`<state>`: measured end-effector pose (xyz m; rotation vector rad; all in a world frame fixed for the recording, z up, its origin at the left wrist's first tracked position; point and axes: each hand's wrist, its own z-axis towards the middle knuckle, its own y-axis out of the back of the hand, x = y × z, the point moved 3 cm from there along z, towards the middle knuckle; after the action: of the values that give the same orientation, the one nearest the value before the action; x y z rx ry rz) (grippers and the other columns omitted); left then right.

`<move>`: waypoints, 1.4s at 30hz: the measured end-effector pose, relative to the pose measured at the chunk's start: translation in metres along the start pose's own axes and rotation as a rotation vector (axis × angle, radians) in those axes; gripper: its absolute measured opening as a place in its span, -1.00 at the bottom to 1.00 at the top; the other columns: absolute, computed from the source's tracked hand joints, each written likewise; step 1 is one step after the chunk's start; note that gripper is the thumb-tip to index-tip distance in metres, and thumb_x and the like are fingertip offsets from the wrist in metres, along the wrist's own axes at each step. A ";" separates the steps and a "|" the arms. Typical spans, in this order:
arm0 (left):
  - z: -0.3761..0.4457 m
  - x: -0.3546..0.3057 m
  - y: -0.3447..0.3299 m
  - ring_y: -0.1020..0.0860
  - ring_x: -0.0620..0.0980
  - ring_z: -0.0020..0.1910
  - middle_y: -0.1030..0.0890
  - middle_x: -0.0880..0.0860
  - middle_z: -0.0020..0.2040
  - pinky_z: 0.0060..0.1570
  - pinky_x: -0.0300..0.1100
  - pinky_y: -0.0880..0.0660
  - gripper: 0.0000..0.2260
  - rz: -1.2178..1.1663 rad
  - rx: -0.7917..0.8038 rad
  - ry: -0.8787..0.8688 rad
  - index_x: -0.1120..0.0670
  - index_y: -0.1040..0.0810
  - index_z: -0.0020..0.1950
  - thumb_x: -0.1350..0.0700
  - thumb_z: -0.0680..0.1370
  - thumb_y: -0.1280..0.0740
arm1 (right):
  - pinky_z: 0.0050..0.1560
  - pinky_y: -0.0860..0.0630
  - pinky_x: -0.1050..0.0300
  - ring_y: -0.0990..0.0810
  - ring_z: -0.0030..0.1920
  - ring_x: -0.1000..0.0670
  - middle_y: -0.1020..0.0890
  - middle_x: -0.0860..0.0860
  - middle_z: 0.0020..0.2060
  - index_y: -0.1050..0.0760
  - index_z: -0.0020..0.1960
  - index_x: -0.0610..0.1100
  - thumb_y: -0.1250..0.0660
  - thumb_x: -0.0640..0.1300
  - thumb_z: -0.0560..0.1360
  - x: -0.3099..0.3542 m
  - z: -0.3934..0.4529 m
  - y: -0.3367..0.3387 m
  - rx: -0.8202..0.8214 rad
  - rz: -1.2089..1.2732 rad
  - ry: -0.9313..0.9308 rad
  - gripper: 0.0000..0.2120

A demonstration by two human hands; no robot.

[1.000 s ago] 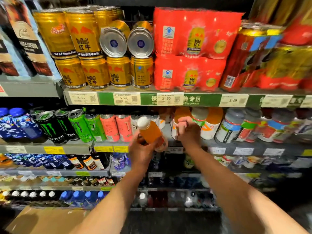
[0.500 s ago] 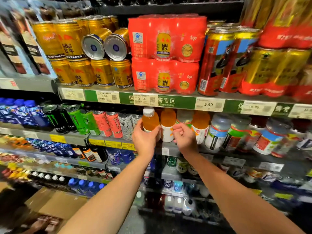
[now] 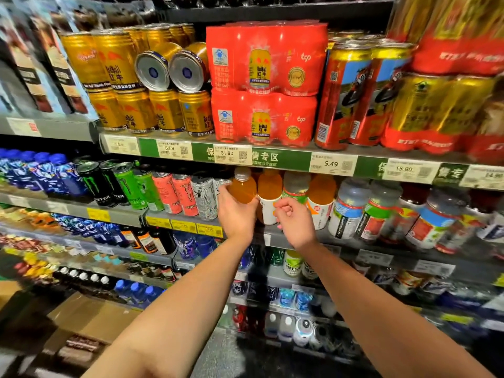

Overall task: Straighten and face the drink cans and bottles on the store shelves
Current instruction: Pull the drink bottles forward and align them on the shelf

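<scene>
At the shelf edge [image 3: 272, 236], left hand [image 3: 236, 214] grips orange bottle [image 3: 243, 186]; right hand [image 3: 294, 221] curled, holding nothing.

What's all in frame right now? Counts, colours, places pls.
Gold cans: many, gold, top shelf left; two on their sides.
Red packs: two, stacked, top shelf centre.
Tall cans: two in front, red and blue, top shelf right.
Monster cans: about eight, black, green, pink, white, middle shelf left.
Orange bottle: one, white cap, middle shelf.
Price tags: several, white, shelf edge.
Box: one, brown, floor left.
Left hand: grips orange bottle.
Right hand: curled, holds nothing.
</scene>
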<state>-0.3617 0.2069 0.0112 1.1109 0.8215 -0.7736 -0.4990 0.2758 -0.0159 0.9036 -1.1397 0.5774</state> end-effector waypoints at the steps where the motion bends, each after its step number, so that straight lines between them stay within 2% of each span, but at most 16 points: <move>1: 0.001 0.000 0.001 -0.59 0.12 0.07 -0.60 0.07 0.06 0.02 -0.03 -0.50 -0.43 -0.015 -0.001 -0.007 0.06 -0.40 0.16 -0.08 0.31 -0.59 | -0.11 -0.58 -0.24 -0.61 -0.16 -0.18 -0.59 0.01 -0.32 -0.56 -0.12 -0.04 -0.29 -0.23 0.46 -0.001 0.000 0.000 -0.005 -0.004 -0.010 -0.88; 4: 0.003 0.002 0.002 -0.61 0.12 0.03 -0.62 0.06 0.06 -0.01 -0.03 -0.53 -0.44 0.000 0.024 -0.030 0.04 -0.39 0.14 -0.10 0.32 -0.58 | -0.08 -0.57 -0.27 -0.62 -0.14 -0.22 -0.59 -0.05 -0.29 -0.56 -0.11 -0.04 -0.30 -0.22 0.50 -0.001 -0.006 -0.003 -0.009 -0.007 -0.047 -0.89; 9: 0.004 0.009 0.001 -0.54 0.13 0.15 -0.54 0.10 0.13 0.14 0.05 -0.48 -0.43 -0.060 0.041 -0.054 0.12 -0.43 0.18 -0.10 0.33 -0.57 | -0.05 -0.55 -0.30 -0.58 -0.14 -0.23 -0.59 -0.04 -0.28 -0.54 -0.17 0.05 -0.26 -0.13 0.48 -0.001 -0.020 -0.005 -0.033 -0.018 -0.076 -0.87; 13: -0.002 0.019 0.004 -0.51 0.10 0.10 -0.52 0.08 0.09 0.14 0.04 -0.45 -0.47 -0.139 0.055 -0.065 0.11 -0.44 0.15 -0.09 0.35 -0.57 | -0.16 -0.52 0.07 -0.59 -0.17 -0.09 -0.59 0.04 -0.28 -0.54 -0.17 0.03 -0.21 -0.04 0.44 0.001 -0.029 0.002 -0.144 -0.148 -0.107 -0.86; 15: -0.008 0.019 0.002 -0.53 0.05 -0.03 -0.52 0.03 0.00 0.05 0.01 -0.48 -0.62 -0.224 0.081 -0.044 0.03 -0.44 0.04 -0.05 0.38 -0.54 | -0.24 -0.41 0.31 -0.54 -0.24 0.06 -0.58 0.07 -0.28 -0.58 -0.13 -0.04 -0.20 -0.04 0.43 0.004 -0.032 0.007 -0.265 -0.192 -0.097 -0.81; 17: -0.015 0.015 -0.006 -0.52 0.01 -0.19 -0.50 -0.03 -0.10 -0.05 -0.05 -0.51 -0.74 -0.328 0.166 -0.038 0.02 -0.48 -0.03 0.04 0.41 -0.51 | -0.31 -0.31 0.45 -0.49 -0.28 0.08 -0.54 0.07 -0.29 -0.58 -0.07 -0.13 -0.25 -0.16 0.46 0.004 -0.030 0.012 -0.369 -0.147 -0.108 -0.86; 20: -0.029 0.003 -0.019 -0.44 -0.05 -0.30 -0.48 0.00 -0.20 -0.19 -0.07 -0.48 -0.77 -0.503 0.349 -0.074 0.04 -0.53 0.00 0.12 0.42 -0.50 | -0.23 -0.40 0.25 -0.46 -0.20 -0.05 -0.46 0.06 -0.31 -0.50 -0.01 -0.16 -0.30 -0.34 0.47 0.001 -0.030 0.022 -0.481 -0.030 -0.135 -0.86; 23: -0.039 -0.008 -0.029 -0.45 -0.08 -0.34 -0.49 0.00 -0.24 -0.29 -0.13 -0.45 -0.66 -0.512 0.525 -0.169 -0.06 -0.48 0.13 0.07 0.41 -0.48 | -0.07 -0.50 -0.04 -0.51 -0.16 -0.07 -0.49 -0.01 -0.21 -0.44 0.20 -0.14 -0.36 -0.23 0.48 0.003 -0.036 0.030 -0.471 -0.056 -0.152 -0.70; 27: -0.037 -0.019 -0.047 -0.52 -0.22 -0.32 -0.53 -0.11 -0.28 -0.17 -0.26 -0.53 -0.36 -0.346 0.681 -0.217 0.01 -0.33 0.46 0.11 0.43 -0.51 | 0.03 -0.54 -0.03 -0.60 -0.06 -0.08 -0.61 -0.07 -0.08 -0.31 0.42 -0.10 -0.41 -0.13 0.48 0.011 -0.033 0.044 -0.489 -0.155 -0.155 -0.45; 30: -0.035 -0.023 -0.056 -0.54 -0.28 -0.29 -0.54 -0.14 -0.32 -0.15 -0.27 -0.51 -0.24 -0.265 0.673 -0.183 0.08 -0.21 0.53 0.15 0.42 -0.51 | 0.06 -0.53 -0.03 -0.60 -0.02 -0.06 -0.61 -0.05 -0.07 -0.17 0.51 -0.08 -0.39 -0.09 0.50 0.010 -0.028 0.053 -0.422 -0.177 -0.159 -0.33; 32: -0.035 -0.024 -0.058 -0.52 -0.40 -0.30 -0.53 -0.16 -0.31 -0.25 -0.39 -0.40 -0.25 -0.232 0.633 -0.199 0.10 -0.23 0.51 0.15 0.42 -0.53 | 0.04 -0.53 -0.03 -0.59 -0.01 -0.05 -0.61 -0.04 -0.06 -0.05 0.55 -0.03 -0.37 -0.04 0.50 0.008 -0.024 0.057 -0.354 -0.194 -0.168 -0.26; 34: -0.033 -0.027 -0.062 -0.50 -0.49 -0.28 -0.52 -0.18 -0.29 -0.26 -0.32 -0.45 -0.41 -0.215 0.601 -0.224 0.10 -0.34 0.35 0.17 0.41 -0.54 | -0.03 -0.52 0.00 -0.58 -0.03 -0.02 -0.61 -0.03 -0.05 0.01 0.55 0.01 -0.35 -0.01 0.49 0.007 -0.020 0.062 -0.289 -0.226 -0.167 -0.23; 36: -0.030 -0.033 -0.064 -0.54 -0.34 -0.31 -0.56 -0.13 -0.29 -0.22 -0.15 -0.50 -0.56 -0.203 0.596 -0.215 0.08 -0.37 0.11 0.17 0.39 -0.55 | -0.23 -0.48 0.06 -0.58 -0.16 0.02 -0.62 -0.02 -0.14 -0.06 0.47 -0.01 -0.35 -0.01 0.48 0.006 -0.012 0.067 -0.238 -0.289 -0.151 -0.32; 38: -0.028 -0.040 -0.066 -0.59 -0.15 -0.21 -0.61 -0.02 -0.19 -0.13 -0.11 -0.52 -0.58 -0.212 0.621 -0.193 0.12 -0.39 0.06 0.17 0.37 -0.57 | -0.36 -0.43 0.06 -0.59 -0.25 -0.02 -0.62 -0.07 -0.21 -0.16 0.31 -0.08 -0.37 -0.01 0.48 0.007 -0.005 0.071 -0.201 -0.358 -0.160 -0.47; 40: -0.029 -0.045 -0.066 -0.59 -0.01 -0.12 -0.60 0.01 -0.12 -0.07 -0.09 -0.53 -0.56 -0.223 0.628 -0.180 0.13 -0.39 0.07 0.17 0.36 -0.59 | -0.28 -0.48 0.02 -0.61 -0.21 -0.13 -0.62 -0.14 -0.16 -0.21 0.17 -0.11 -0.38 0.01 0.48 0.008 0.001 0.075 -0.174 -0.392 -0.180 -0.56; 42: -0.029 -0.046 -0.065 -0.54 -0.04 -0.19 -0.55 -0.04 -0.19 -0.20 -0.13 -0.48 -0.56 -0.217 0.581 -0.178 0.09 -0.37 0.00 0.14 0.35 -0.60 | -0.17 -0.54 -0.06 -0.61 -0.12 -0.22 -0.62 -0.19 -0.09 -0.23 0.16 -0.15 -0.38 0.00 0.49 0.010 0.003 0.077 -0.153 -0.421 -0.174 -0.57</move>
<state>-0.4446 0.2232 0.0161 1.4495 0.5812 -1.3279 -0.5574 0.3135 0.0181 1.0377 -1.0898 0.0677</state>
